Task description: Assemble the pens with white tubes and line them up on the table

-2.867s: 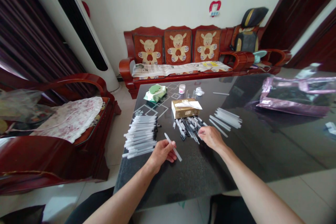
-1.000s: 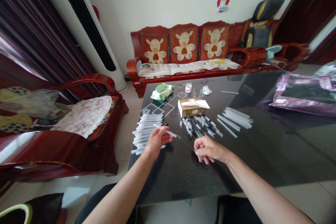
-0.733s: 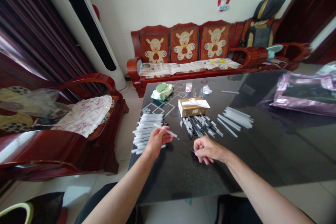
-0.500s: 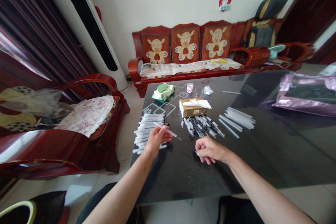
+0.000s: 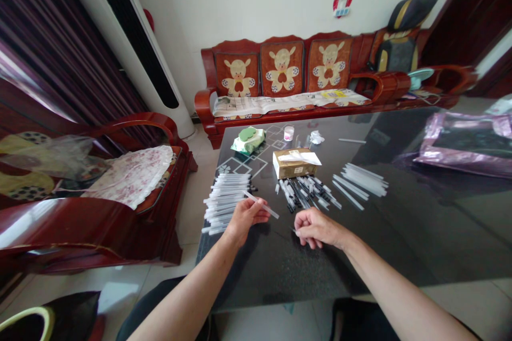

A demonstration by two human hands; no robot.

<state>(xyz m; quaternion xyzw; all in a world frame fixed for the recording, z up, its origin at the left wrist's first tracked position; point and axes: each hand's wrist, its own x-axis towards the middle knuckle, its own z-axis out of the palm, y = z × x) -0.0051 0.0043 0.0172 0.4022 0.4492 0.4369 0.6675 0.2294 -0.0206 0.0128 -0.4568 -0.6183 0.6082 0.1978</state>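
My left hand (image 5: 248,217) pinches a translucent white pen barrel (image 5: 267,208) above the table, tilted down toward the right. To its left lies a large pile of whitish pens (image 5: 224,197), some with black ends. Fingers curled, my right hand (image 5: 314,229) stays low over the table. A small thin tip pokes out from it on the left, but the rest is hidden in the fingers. Just beyond my hands lies a heap of black and clear pen parts (image 5: 306,192). Further right rests a bundle of clear barrels (image 5: 362,181).
A gold tissue box (image 5: 294,165) stands behind the pen parts. Beyond it are a green wipes pack (image 5: 248,141), a small cup (image 5: 288,133), crumpled tissue (image 5: 317,137) and a lone barrel (image 5: 352,141). A purple plastic package (image 5: 468,144) lies on the right.
My left hand has moved right and slightly down with the barrel. The small tip earlier seen at the barrel's lower end no longer shows. My right hand has shifted slightly left.
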